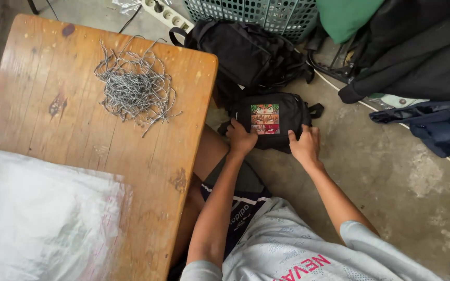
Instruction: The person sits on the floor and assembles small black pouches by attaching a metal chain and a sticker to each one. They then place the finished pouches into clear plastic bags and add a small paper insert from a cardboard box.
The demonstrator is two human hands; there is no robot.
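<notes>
Both hands on small black pouch, which sits on concrete floor just R of wooden table. L hand grips pouch's lower-left edge, fingers curled. R hand clasps lower-right edge, fingers spread over it. Pouch front: rectangular patch, three stacked colour strips, green top, red bottom. Grey cord tangle on table; clear plastic bag at its near end. Larger black bag behind pouch.

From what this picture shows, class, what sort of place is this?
Probably an informal home workshop: a worn wooden table bearing a heap of cut grey cords, a bare concrete floor, and black bags beside a plastic basket.
</notes>
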